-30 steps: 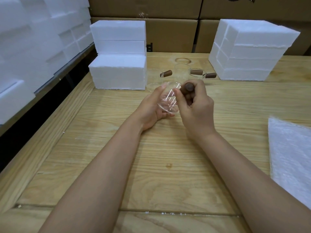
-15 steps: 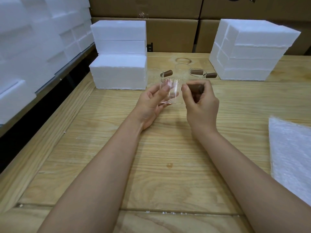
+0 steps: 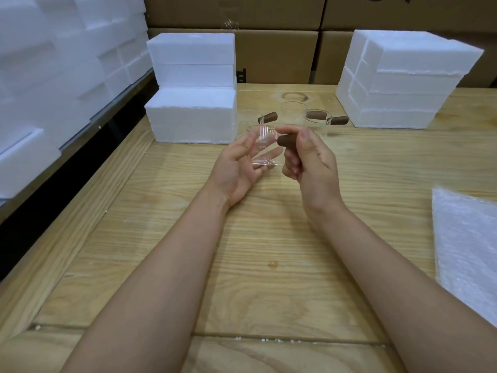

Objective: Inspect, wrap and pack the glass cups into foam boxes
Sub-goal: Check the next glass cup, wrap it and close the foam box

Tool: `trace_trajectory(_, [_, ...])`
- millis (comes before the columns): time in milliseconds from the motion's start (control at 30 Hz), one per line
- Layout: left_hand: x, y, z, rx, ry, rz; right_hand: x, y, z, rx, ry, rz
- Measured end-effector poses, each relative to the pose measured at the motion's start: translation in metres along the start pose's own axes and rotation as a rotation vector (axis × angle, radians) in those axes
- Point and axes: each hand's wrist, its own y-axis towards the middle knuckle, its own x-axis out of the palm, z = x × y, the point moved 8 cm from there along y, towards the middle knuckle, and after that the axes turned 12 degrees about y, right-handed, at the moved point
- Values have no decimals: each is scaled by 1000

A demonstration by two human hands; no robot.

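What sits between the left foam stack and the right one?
Head view: several clear glass cups with brown handles stand on the wooden table between the left foam stack and the right foam stack.

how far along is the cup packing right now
Early. Nothing visibly wrapped: the wrap sheet lies flat on the table. In hand: one glass cup under inspection, right hand gripping its brown handle, left hand touching the glass. Left: wrapping it, packing it into the foam boxes, then the other cups behind.
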Motion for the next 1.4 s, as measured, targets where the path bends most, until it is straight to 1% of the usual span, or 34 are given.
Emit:
trace_trajectory(67, [0, 0, -1, -20, -27, 13, 4, -1, 2, 31, 50, -47])
trace_trajectory(200, [-1, 1, -4, -42, -110, 1, 15, -5, 3, 52, 38, -114])
trace_trajectory(300, [-1, 2, -9, -77, -184, -22, 18, -6, 4, 13, -70, -114])
trace_trajectory(367, [0, 3, -8, -79, -183, -26, 16, -8, 4, -16, -140, -67])
trace_trajectory(467, [-1, 3, -9, -87, -133, -4, 7, -11, 0, -92, -176, 68])
trace_trajectory(567, [0, 4, -4, -6, -84, -27, -4, -14, -3, -140, -170, 198])
trace_trajectory(667, [1, 2, 4, 72, -102, -60, -16, -11, -2, -129, -193, 298])
trace_trajectory(733, [3, 1, 5, 79, -83, -82, -24, -10, -2, -108, -225, 361])
trace_trajectory(800, [4, 0, 4, 98, -35, -68, -31, -9, -2, -80, -248, 411])
trace_trajectory(900, [4, -3, 10, 179, 35, -18, -40, -7, 0, -28, -246, 460])
trace_trajectory(1000, [8, -6, 15, 225, 107, 5, -51, -6, 7, 52, -183, 525])
trace_trajectory(1067, [12, -7, 14, 226, 149, 18, -58, -6, 13, 111, -134, 574])
trace_trajectory(1133, [13, -7, 13, 223, 171, 27, -61, -5, 18, 148, -95, 584])
trace_trajectory(1267, [11, -8, 13, 212, 211, 41, -60, -3, 25, 174, -5, 572])
trace_trajectory(1400, [14, -6, 5, 155, 266, 39, -63, -2, 30, 198, 117, 604])
